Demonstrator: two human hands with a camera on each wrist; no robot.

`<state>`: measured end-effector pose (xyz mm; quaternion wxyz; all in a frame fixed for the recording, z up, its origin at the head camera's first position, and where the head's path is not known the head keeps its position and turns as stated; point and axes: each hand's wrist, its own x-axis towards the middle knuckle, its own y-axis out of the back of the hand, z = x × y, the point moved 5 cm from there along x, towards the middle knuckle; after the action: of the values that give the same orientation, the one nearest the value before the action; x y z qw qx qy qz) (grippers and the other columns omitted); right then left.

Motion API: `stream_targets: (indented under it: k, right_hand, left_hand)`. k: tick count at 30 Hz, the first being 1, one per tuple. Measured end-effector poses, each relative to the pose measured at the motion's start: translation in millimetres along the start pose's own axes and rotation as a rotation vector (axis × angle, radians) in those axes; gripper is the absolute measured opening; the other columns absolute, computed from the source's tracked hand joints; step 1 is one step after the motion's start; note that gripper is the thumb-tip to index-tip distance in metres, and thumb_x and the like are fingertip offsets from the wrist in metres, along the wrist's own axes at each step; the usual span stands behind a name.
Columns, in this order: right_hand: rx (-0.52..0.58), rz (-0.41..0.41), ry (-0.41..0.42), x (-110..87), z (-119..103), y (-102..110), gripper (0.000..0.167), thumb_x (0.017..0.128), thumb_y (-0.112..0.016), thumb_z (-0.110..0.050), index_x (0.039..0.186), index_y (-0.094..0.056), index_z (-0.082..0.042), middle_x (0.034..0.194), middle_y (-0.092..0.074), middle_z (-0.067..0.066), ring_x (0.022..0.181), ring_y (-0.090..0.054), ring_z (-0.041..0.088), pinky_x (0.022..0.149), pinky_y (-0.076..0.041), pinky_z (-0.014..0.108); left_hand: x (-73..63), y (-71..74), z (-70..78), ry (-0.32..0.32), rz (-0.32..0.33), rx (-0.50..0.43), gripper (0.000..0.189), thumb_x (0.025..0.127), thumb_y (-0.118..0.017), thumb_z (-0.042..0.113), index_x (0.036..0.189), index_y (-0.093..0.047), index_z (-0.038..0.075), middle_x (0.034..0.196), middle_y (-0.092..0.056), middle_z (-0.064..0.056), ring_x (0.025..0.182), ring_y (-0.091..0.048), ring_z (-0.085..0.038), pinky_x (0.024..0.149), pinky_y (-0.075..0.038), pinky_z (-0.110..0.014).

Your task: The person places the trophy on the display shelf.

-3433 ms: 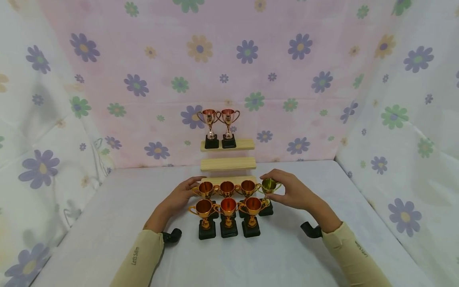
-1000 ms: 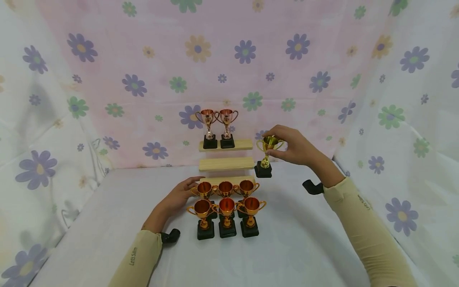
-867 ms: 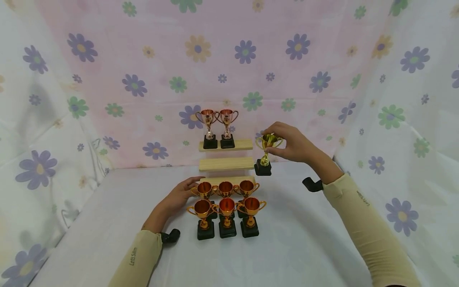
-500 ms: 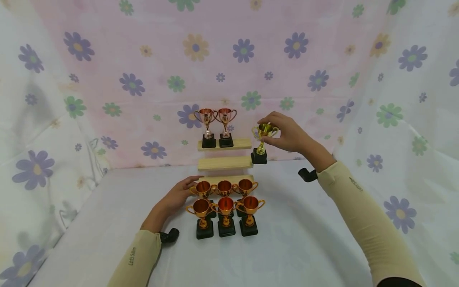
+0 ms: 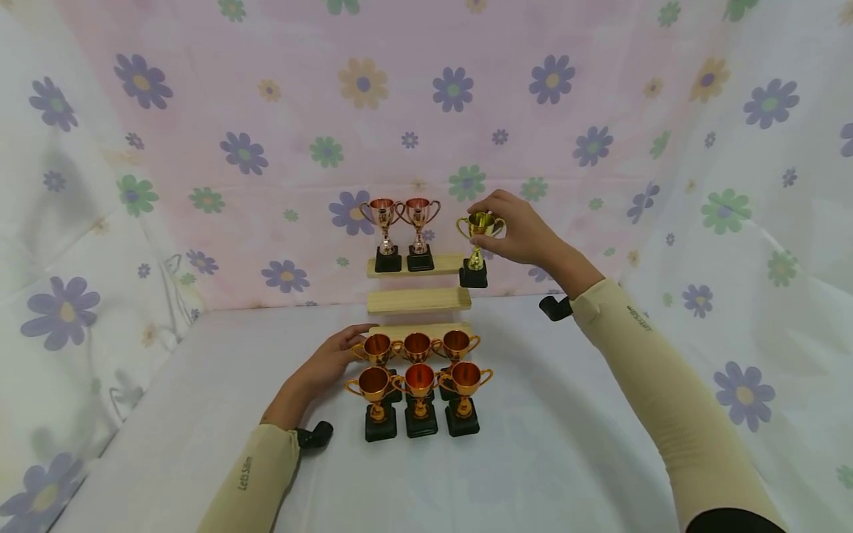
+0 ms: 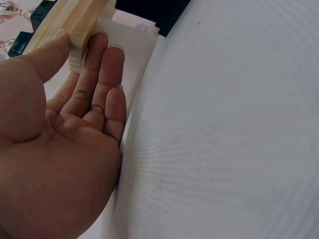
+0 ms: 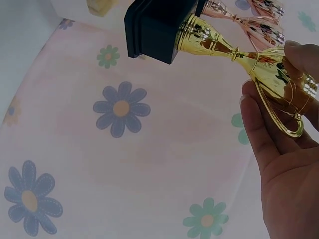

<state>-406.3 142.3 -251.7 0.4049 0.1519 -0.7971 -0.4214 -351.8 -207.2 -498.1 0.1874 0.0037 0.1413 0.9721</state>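
Observation:
My right hand point(image 5: 523, 231) pinches a small gold trophy cup point(image 5: 476, 255) by its bowl, thumb on one side and fingers on the other. The trophy is upright, its black base point(image 7: 154, 30) near the right end of the top wooden step point(image 5: 440, 266); whether they touch I cannot tell. Two rose-gold trophies point(image 5: 384, 222) stand on that step, to the left. My left hand point(image 5: 326, 364) grips the left end of the lowest wooden step point(image 6: 75, 47) between thumb and fingers, beside the orange-gold trophies.
Two rows of orange-gold trophies point(image 5: 420, 381) with black bases stand on the white-covered table point(image 5: 553, 444), in front of the wooden rack. A bare middle step point(image 5: 418, 301) lies below the top one. Flower-printed cloth point(image 5: 293, 244) hangs behind and at both sides.
My right hand has lifted the gold trophy from the back row's right end and carried it up, then left towards the top step. The left hand stays in place.

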Motion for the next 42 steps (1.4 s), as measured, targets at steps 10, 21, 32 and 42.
stream_targets:
  k: [10, 21, 32, 42]
  right_hand:
    - [-0.069, -0.048, -0.074, 22.3, 1.5, -4.6, 0.048, 0.097, -0.078, -0.021, 0.139, -0.065, 0.0, 0.127, -0.063, 0.015, 0.11, -0.062, 0.03, 0.099, -0.053, 0.05]
    - [-0.097, -0.069, -0.151, 36.5, 7.5, -10.5, 0.052, 0.098, -0.079, -0.022, 0.142, -0.063, 0.0, 0.129, -0.064, 0.016, 0.114, -0.063, 0.032, 0.102, -0.052, 0.048]
    - [-0.099, -0.087, -0.158, 48.4, 8.8, -17.8, 0.053, 0.098, -0.079, -0.022, 0.143, -0.062, 0.0, 0.132, -0.062, 0.017, 0.115, -0.061, 0.032, 0.105, -0.051, 0.048]
    - [-0.093, -0.107, -0.176, 56.2, 6.8, -20.4, 0.053, 0.099, -0.077, -0.021, 0.144, -0.06, 0.0, 0.141, -0.058, 0.017, 0.118, -0.063, 0.032, 0.103, -0.053, 0.045]
  left_hand:
    - [0.7, -0.3, -2.8, -0.013, 0.003, -0.008, 0.052, 0.111, -0.055, 0.019, 0.162, -0.043, 0.014, 0.135, -0.065, -0.015, 0.131, -0.058, -0.031, 0.121, -0.029, -0.06]
    - [0.0, -2.2, 0.1, 0.004, 0.012, 0.01, 0.049, 0.111, -0.053, 0.016, 0.16, -0.047, 0.021, 0.133, -0.067, -0.012, 0.129, -0.059, -0.029, 0.121, -0.029, -0.061]
    - [0.3, -0.3, -4.7, 0.053, 0.026, 0.018, 0.051, 0.111, -0.051, 0.014, 0.16, -0.046, 0.023, 0.151, -0.06, -0.011, 0.146, -0.048, -0.036, 0.125, -0.02, -0.066]
    - [1.0, -0.1, -1.0, 0.003, 0.012, 0.001, 0.048, 0.111, -0.055, 0.018, 0.159, -0.048, 0.021, 0.133, -0.067, -0.012, 0.129, -0.059, -0.03, 0.121, -0.029, -0.06]
